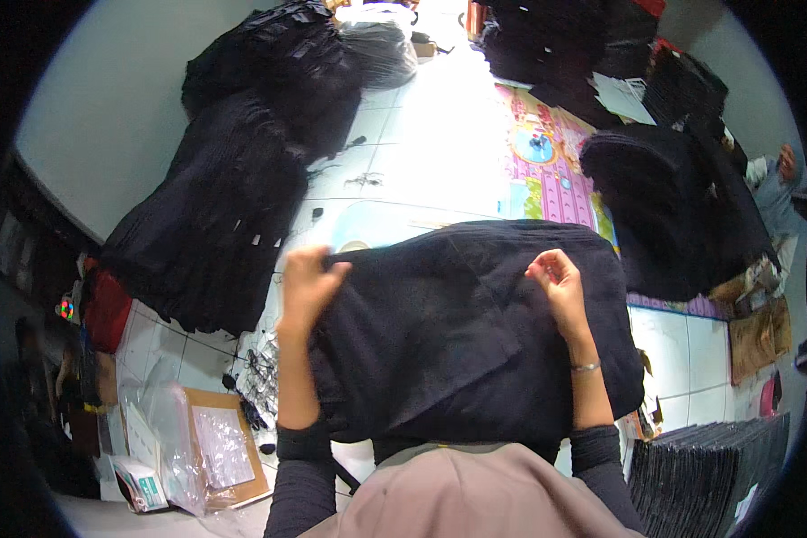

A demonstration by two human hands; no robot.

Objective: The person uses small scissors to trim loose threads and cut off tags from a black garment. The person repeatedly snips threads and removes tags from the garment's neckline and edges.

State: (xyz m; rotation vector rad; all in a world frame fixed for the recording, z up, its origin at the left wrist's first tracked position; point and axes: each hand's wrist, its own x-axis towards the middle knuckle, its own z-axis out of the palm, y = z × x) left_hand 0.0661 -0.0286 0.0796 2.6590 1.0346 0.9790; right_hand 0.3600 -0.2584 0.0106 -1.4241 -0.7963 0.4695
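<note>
You've got a black garment (475,332) spread across your lap and held up in front of you, its upper edge level with both hands. Left hand (307,285) has its grip clamped on the top left corner, fingers curled over the fabric. Right hand (558,282) pinches the top edge near the right side, thumb and fingertips together on the cloth; a thin bracelet (585,366) sits on that wrist.

Judging by the drape and folds, it's soft, limp and light, not slippery, nothing fragile. It'll sag wherever you don't support it, so take hold at corners or along a hem or seam; a grab in the middle just bunches it.

Around you: a tall pile of black garments (224,215) lies on the white tiled floor (421,134) to your left, another dark heap (663,206) to your right, partly over a colourful play mat (547,152). More black stacks at the top, plus a grey plastic bag (381,45). Lower left, clear plastic bags on a brown cardboard sheet (215,444). Lower right, a stack of flat dark packets (708,466). Loose threads and small dark bits lie on the tiles by your left elbow. Nothing sits between your hands and the cloth; the piles crowd both sides.
</note>
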